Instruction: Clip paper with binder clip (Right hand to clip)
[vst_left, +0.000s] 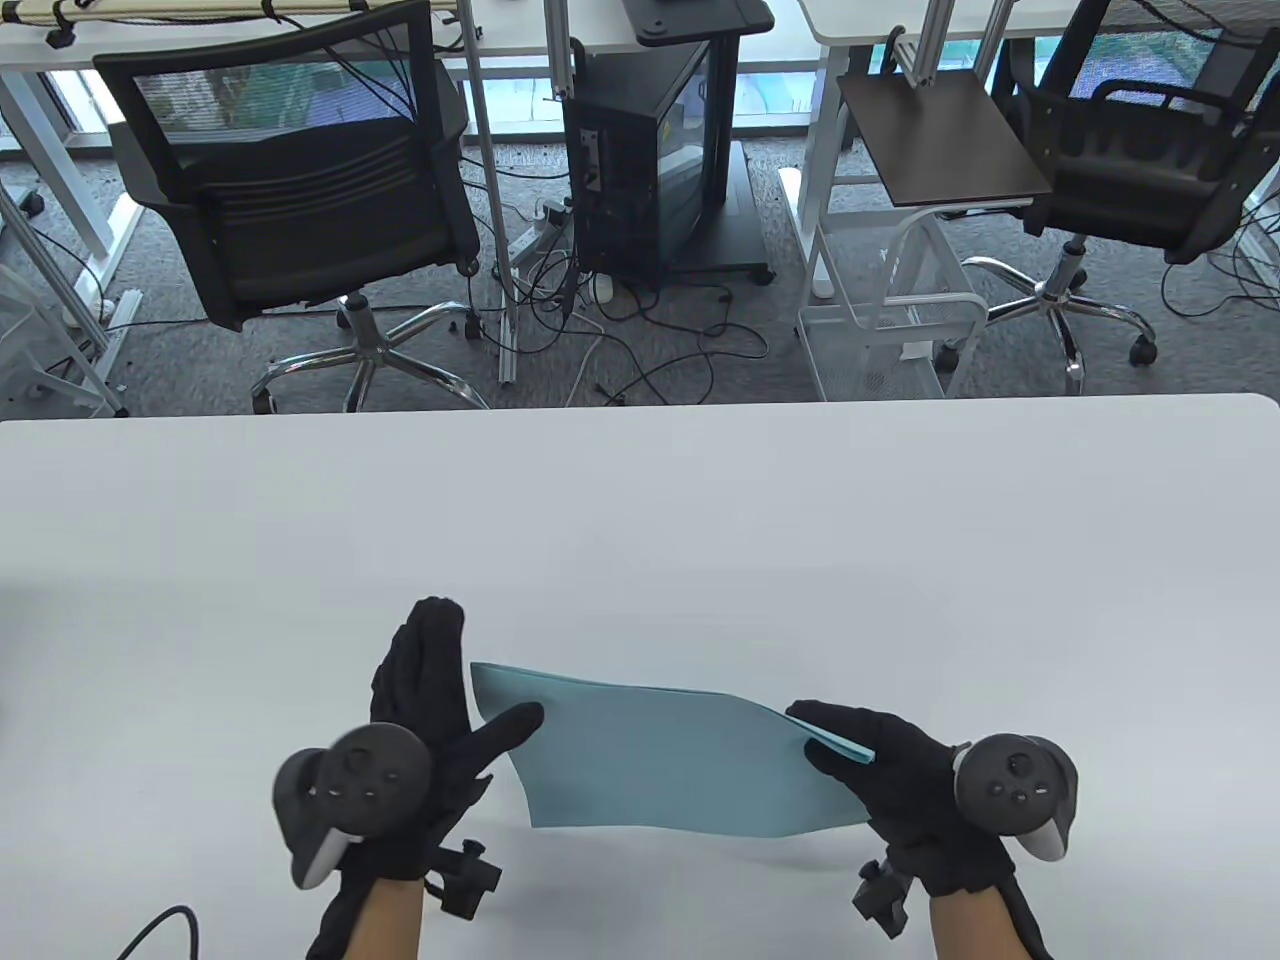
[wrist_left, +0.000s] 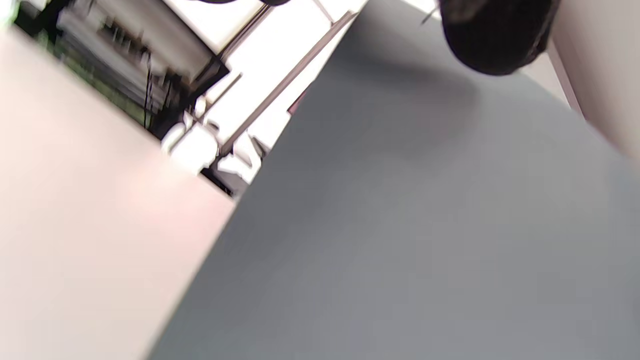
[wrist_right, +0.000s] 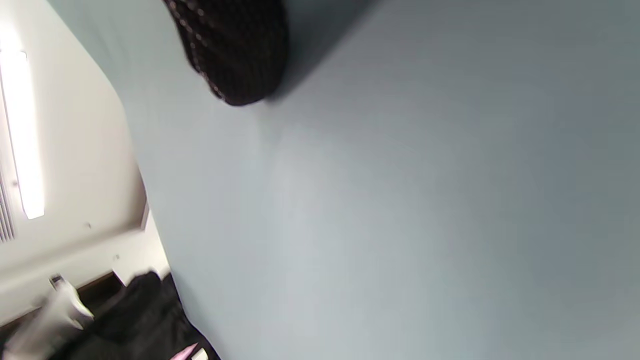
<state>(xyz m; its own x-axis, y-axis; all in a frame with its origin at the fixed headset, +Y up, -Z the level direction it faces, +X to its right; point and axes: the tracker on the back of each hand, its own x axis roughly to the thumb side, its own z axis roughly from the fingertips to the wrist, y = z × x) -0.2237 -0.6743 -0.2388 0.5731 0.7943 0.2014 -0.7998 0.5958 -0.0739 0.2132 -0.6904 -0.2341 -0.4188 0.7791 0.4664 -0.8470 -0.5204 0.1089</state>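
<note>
A light blue paper sheet (vst_left: 670, 755) is held above the white table (vst_left: 640, 520) near its front edge. My left hand (vst_left: 440, 720) grips the paper's left edge, thumb on top. My right hand (vst_left: 870, 760) pinches the paper's right corner between thumb and fingers. The paper fills most of the left wrist view (wrist_left: 425, 225) and the right wrist view (wrist_right: 400, 200), with a gloved fingertip (wrist_left: 495, 40) against it in the left wrist view and another gloved fingertip (wrist_right: 235, 55) in the right wrist view. No binder clip is in view.
Beyond the table's far edge stand two black office chairs (vst_left: 300, 190), a computer tower (vst_left: 640, 150) and a white wire cart (vst_left: 900, 310). A black cable (vst_left: 160, 930) lies at the table's front left.
</note>
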